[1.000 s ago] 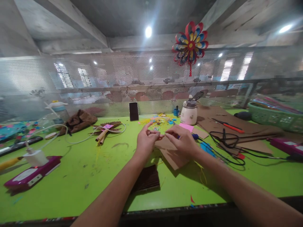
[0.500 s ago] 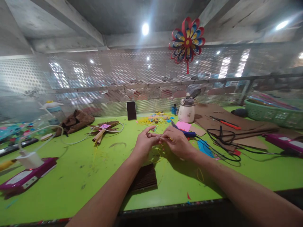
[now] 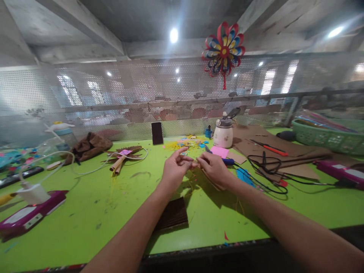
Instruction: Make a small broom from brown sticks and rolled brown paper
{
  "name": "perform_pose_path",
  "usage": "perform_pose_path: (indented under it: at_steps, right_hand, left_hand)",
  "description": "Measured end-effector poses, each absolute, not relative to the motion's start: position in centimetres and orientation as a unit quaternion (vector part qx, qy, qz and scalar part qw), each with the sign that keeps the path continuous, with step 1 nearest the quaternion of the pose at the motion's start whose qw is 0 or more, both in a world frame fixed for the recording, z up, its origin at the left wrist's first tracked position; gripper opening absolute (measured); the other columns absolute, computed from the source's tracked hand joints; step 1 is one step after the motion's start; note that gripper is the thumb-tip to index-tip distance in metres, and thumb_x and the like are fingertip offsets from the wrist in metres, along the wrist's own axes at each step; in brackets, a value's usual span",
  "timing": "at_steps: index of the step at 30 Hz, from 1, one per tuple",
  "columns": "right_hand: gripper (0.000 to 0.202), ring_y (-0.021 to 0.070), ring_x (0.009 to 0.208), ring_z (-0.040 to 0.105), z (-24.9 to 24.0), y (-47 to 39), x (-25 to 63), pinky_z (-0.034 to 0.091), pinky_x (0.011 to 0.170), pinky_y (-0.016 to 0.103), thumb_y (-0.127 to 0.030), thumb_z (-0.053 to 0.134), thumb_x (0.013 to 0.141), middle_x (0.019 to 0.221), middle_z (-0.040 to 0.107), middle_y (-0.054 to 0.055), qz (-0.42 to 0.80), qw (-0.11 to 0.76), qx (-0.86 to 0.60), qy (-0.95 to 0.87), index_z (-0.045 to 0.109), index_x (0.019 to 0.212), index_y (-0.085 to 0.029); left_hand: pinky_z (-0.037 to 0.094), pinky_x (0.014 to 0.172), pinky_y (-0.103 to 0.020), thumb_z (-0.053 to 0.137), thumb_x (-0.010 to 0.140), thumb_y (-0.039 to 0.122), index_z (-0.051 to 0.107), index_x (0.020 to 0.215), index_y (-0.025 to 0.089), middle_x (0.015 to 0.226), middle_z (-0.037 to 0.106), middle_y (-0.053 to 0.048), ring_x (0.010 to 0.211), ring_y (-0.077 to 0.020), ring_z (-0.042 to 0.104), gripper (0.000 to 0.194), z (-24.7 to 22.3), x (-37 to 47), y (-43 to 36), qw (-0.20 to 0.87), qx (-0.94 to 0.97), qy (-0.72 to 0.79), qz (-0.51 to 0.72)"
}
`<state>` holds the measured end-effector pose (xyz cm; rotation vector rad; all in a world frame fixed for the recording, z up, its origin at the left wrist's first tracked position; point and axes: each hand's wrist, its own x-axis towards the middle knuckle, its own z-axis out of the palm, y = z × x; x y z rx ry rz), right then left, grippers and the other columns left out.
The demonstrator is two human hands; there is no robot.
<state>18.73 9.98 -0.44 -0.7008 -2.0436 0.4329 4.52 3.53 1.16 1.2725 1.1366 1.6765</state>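
Note:
My left hand (image 3: 176,167) and my right hand (image 3: 212,168) meet above the middle of the green table (image 3: 93,235), fingertips almost touching. The left thumb and a finger press together, other fingers loosely spread; what they pinch is too small to name. On the right, the fingers are closed in a pinch, and a thin brownish edge shows beneath the palm; the held thing is mostly hidden. Near my left forearm lies a pleated dark brown stack (image 3: 174,214), partly covered by the arm. Fine yellow strands are scattered under the hands.
A blue-handled tool (image 3: 228,161) with a black cord lies beyond my right hand. Behind stand a white bottle (image 3: 223,135) and a phone (image 3: 157,133). At left are a brown paper piece (image 3: 121,161) and a purple power strip (image 3: 34,216); at right, brown sheets and a green basket (image 3: 327,134).
My right hand has turned slightly and its fingertips have drawn a little away from the left ones. A brownish edge now shows beneath it. The view has shifted very slightly.

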Motion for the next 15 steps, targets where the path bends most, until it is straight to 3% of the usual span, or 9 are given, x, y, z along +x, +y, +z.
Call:
perform_pose_path:
  at_steps: [4, 9, 12, 15]
  right_hand:
    - [0.038, 0.0115, 0.049, 0.040, -0.6, 10.6, 18.7, 0.030, 0.050, 0.025, -0.037, 0.048, 0.085, 0.047, 0.043, -0.003, 0.196, 0.485, -0.319, -0.790, 0.041, 0.051, -0.020]
    - [0.012, 0.0159, 0.059, 0.056, -1.1, 11.9, 18.9, 0.043, 0.058, 0.027, -0.027, 0.058, 0.071, 0.063, 0.063, 0.003, 0.252, 0.531, -0.355, -0.727, 0.061, 0.066, -0.017]
    - [0.015, 0.0184, 0.074, 0.062, -1.1, 12.3, 19.2, 0.047, 0.069, 0.029, -0.022, 0.054, 0.070, 0.078, 0.070, 0.006, 0.254, 0.531, -0.348, -0.730, 0.068, 0.074, -0.017]
    - [0.020, 0.0173, 0.065, 0.061, -0.8, 12.0, 19.2, 0.047, 0.063, 0.028, -0.026, 0.054, 0.073, 0.069, 0.069, 0.004, 0.264, 0.516, -0.352, -0.735, 0.071, 0.078, -0.016]
  left_hand:
    - [0.051, 0.069, -0.026, 0.068, 0.062, 0.006, 0.059, 0.108, 0.014, 0.071, 0.063, 0.001, 0.066, -0.0109, 0.062, 0.048, 1.4, 4.4, 3.5, 0.344, 0.499, 0.452, 0.655]
    - [0.039, 0.048, -0.020, 0.066, 0.071, 0.020, 0.067, 0.085, 0.012, 0.054, 0.056, 0.003, 0.046, -0.0070, 0.047, 0.016, 1.6, 3.7, 3.4, 0.271, 0.475, 0.538, 0.642]
    - [0.040, 0.050, -0.021, 0.064, 0.072, 0.018, 0.067, 0.081, 0.011, 0.057, 0.059, 0.000, 0.049, -0.0083, 0.051, 0.011, 1.3, 3.2, 3.6, 0.303, 0.453, 0.558, 0.626]
    - [0.047, 0.059, -0.024, 0.067, 0.071, 0.018, 0.067, 0.088, 0.013, 0.074, 0.065, -0.005, 0.065, -0.0125, 0.060, 0.018, 0.9, 3.2, 3.8, 0.369, 0.433, 0.565, 0.597]
